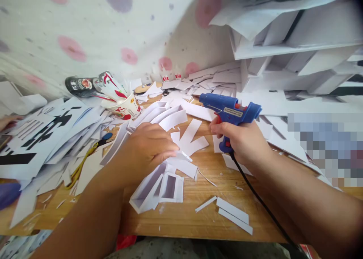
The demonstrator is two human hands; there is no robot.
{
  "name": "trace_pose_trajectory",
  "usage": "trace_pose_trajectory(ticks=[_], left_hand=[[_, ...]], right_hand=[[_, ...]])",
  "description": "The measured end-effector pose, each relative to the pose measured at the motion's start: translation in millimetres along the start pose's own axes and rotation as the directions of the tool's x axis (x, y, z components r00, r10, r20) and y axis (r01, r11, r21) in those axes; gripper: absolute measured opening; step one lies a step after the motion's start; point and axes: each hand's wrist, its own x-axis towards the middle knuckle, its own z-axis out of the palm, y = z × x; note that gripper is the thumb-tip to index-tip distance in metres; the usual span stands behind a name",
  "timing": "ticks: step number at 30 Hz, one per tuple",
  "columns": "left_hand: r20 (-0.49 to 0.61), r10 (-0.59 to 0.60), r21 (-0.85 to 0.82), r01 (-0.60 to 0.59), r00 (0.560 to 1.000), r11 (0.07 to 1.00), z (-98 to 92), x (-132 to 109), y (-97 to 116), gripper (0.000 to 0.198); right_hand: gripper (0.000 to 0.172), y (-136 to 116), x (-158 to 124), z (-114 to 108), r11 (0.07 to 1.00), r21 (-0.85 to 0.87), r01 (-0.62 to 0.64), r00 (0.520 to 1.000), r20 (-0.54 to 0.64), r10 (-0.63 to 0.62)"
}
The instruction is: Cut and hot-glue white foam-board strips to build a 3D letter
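Observation:
My right hand (241, 141) is closed round the grip of a blue hot glue gun (229, 109), its nozzle pointing left and its black cord (261, 202) trailing toward me. My left hand (149, 145) rests palm down on a white paper cut-out shape (159, 187) on the wooden table (198, 217), fingers curled and pressed on the paper's edge near a small white strip (186, 156). The glue gun hangs a little to the right of that spot, above the paper pieces.
White paper strips (234, 213) lie near the table's front edge. Heaps of cut paper with black print (42, 138) cover the left. A paper cup (124, 107), a dark can (82, 86) and yellow-handled scissors (82, 162) sit left of centre. White foam-board structures (283, 43) stand at right.

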Motion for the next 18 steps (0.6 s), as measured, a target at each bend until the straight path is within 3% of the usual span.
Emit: trace_pose_trajectory(ticks=[12,18], left_hand=[[-0.026,-0.028,-0.016,0.028,0.999,0.999,7.9,5,4,0.013],[0.012,-0.016,-0.015,0.016,1.000,1.000,13.5,7,9,0.014]], right_hand=[[0.011,-1,0,0,1.000,-0.007,-0.005,1.000,-0.019,0.005],[0.009,0,2,-1,0.999,-0.026,0.036,0.999,-0.005,-0.036]])
